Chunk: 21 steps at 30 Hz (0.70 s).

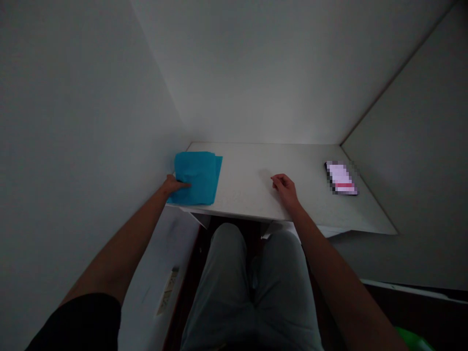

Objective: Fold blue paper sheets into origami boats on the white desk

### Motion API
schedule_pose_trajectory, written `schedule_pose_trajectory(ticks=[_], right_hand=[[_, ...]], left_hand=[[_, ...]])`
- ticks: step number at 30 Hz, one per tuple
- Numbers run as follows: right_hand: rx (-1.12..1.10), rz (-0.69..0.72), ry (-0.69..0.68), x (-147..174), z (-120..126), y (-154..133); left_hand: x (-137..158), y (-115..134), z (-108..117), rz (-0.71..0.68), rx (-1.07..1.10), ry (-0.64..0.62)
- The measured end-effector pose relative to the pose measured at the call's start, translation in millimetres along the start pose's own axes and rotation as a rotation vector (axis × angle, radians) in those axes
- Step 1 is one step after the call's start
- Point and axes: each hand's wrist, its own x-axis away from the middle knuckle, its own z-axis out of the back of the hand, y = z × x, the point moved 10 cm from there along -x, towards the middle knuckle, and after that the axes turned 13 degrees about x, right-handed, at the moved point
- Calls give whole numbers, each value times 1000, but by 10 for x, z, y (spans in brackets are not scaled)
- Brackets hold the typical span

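A stack of bright blue folded sheets [197,170] lies at the left end of the white desk [244,170]; whether cloth or paper, I cannot tell. My left hand [173,184] grips its left edge, a digit stretched across the top and the other fingers hidden. One blue layer sticks out a little along the right side. My right hand [285,189] is over the middle of the desk, right of the stack and apart from it. Its fingers are curled together in a pinch, and anything between them is too small to make out.
A phone [341,178] with a lit, blurred screen rests on the desk's right part. White walls [256,73] enclose the desk at the back and both sides. My legs [252,292] are under the front edge. A wall socket [168,290] is low on the left. Something green [413,339] shows bottom right.
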Motion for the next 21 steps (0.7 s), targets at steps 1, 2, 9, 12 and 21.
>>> schedule_pose_trajectory(ticks=[1,2,9,12,21], right_hand=[[-2,1,-6,3,-5,1],[-1,0,-11,5,-9,5],[-29,-15,-15,34,-25,-11],[-58,-28,-25,42,-46,-32],[-59,-18,-55,96,-71,3]], left_hand=[[13,-49,3,70,2,-7],[39,-96,-12,142,1,-28],[172,127,-185,133,97,-101],[211,345,-340,27,69,-109],[883,835,-1750,-229,75,-281]])
